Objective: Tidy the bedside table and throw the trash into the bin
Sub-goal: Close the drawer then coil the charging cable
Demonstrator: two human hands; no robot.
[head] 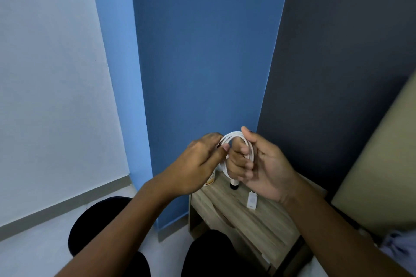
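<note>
Both hands hold a white charging cable [234,136] wound into a loop above the wooden bedside table [243,216]. My right hand [258,164] has the coil wrapped around its curled fingers. My left hand [198,162] pinches the loop's left side between thumb and fingers. A white charger plug [251,200] lies on the table top under my right wrist. A small white tube with a dark cap [234,185] stands below the hands. A pale item with orange print [209,179] shows partly behind my left hand.
The table stands in a corner between a blue wall [202,51] and a dark grey wall [337,51]. A bed edge with a beige headboard [382,164] lies to the right. A dark round object [96,220] sits on the floor at the left, under my left forearm.
</note>
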